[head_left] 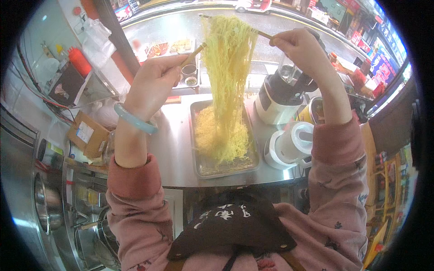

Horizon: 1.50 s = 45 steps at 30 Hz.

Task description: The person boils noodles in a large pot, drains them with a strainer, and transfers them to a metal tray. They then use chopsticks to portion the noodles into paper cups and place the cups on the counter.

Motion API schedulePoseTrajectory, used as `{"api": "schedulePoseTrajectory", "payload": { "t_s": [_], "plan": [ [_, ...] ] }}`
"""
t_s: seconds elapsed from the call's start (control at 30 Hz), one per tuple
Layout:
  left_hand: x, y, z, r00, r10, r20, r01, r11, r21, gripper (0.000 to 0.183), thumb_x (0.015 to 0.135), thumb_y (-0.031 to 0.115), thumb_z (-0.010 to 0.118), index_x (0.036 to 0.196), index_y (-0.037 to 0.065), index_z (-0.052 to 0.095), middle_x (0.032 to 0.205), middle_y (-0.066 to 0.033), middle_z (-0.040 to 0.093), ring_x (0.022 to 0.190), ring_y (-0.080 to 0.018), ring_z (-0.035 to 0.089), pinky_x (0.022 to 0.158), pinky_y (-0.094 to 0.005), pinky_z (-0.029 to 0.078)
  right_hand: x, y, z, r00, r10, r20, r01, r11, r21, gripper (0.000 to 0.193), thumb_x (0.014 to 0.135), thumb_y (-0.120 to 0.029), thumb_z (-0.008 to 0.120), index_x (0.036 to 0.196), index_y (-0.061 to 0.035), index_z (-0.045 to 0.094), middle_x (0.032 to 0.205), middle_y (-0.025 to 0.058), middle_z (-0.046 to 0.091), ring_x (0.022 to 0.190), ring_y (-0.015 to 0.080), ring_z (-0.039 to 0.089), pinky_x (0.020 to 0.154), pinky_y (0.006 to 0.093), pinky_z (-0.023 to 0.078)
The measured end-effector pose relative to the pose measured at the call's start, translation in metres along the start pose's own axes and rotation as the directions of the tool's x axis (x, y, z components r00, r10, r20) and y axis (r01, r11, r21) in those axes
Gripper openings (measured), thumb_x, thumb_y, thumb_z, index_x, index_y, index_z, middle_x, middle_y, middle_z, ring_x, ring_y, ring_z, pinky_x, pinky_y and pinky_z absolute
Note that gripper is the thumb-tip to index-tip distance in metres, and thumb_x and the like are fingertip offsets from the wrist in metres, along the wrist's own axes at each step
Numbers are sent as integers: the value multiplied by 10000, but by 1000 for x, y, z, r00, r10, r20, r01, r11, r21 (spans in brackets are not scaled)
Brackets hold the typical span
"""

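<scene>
A long hank of yellow noodles (229, 58) hangs high over a metal tray (212, 169), draped on thin wooden sticks that look like chopsticks. My left hand (153, 74) is closed around one chopstick (195, 54), which points up and right into the noodles. On the other side my right hand (298, 47) pinches a second chopstick (265, 34), whose far part disappears among the strands. The lower strands reach down to a loose heap of noodles (210, 133) in the tray. A pale blue bangle (133, 118) circles my left wrist.
Right of the tray stand a black-and-white blender (278, 97) and a smaller white appliance (289, 144). Dark sauce cups (189, 69) sit beyond the counter's left part. A cardboard box (88, 135) and a red bottle (79, 62) are at left. A street lies beyond.
</scene>
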<state>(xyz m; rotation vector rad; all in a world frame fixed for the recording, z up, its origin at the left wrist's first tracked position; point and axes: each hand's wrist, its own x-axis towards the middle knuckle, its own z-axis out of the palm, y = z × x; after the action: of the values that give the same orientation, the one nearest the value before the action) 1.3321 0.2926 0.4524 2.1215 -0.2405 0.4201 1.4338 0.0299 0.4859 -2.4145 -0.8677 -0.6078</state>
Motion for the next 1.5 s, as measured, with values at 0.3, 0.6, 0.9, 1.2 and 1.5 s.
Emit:
{"api": "schedulePoseTrajectory", "payload": {
  "t_s": [0.3, 0.6, 0.9, 1.2, 1.5],
  "plan": [
    [5, 11, -7, 999, -2, -34, 1, 1000, -28, 298, 779, 43, 418, 1035, -18, 557, 610, -9, 467, 586, -76, 425, 542, -231, 355, 4, -4, -1, 1000, 13, -16, -13, 1000, 7, 197, 784, -163, 539, 849, 5, 618, 615, 141, 566, 539, 107, 494, 531, 280, 395],
    [5, 11, -9, 1000, -18, -25, 16, 996, -91, 299, 796, 56, 428, 1065, -20, 535, 622, 7, 455, 565, -52, 406, 509, -207, 344, 3, -5, 1, 1000, 11, -15, -10, 999, 48, 197, 793, -147, 535, 864, 21, 610, 562, 89, 522, 523, 95, 449, 506, 244, 366],
    [-34, -45, 27, 966, -117, 231, 46, 956, 290, 279, 783, 100, 479, 1038, 61, 584, 593, -66, 527, 542, -112, 475, 499, -253, 376, -40, 10, 38, 920, 165, 356, -91, 972, -216, 188, 764, -139, 519, 871, -26, 625, 687, 156, 591, 605, 235, 576, 574, 315, 438],
    [-96, -121, 56, 662, -552, 508, 113, 743, 660, 264, 750, 88, 445, 956, 65, 607, 824, -194, 580, 789, -350, 553, 702, -397, 439, -114, 54, 135, 641, 317, 699, 18, 904, -426, 151, 698, -109, 496, 707, -56, 637, 750, 144, 614, 701, 309, 597, 633, 394, 476],
    [-123, -173, 88, 795, -561, 229, 385, 760, 523, 258, 773, 104, 425, 957, 72, 604, 843, -201, 573, 799, -347, 554, 705, -410, 445, -177, 59, 200, 525, 344, 778, -89, 932, -353, 139, 696, -124, 529, 741, -47, 636, 754, 151, 612, 719, 304, 599, 632, 387, 478]
  ]
}}
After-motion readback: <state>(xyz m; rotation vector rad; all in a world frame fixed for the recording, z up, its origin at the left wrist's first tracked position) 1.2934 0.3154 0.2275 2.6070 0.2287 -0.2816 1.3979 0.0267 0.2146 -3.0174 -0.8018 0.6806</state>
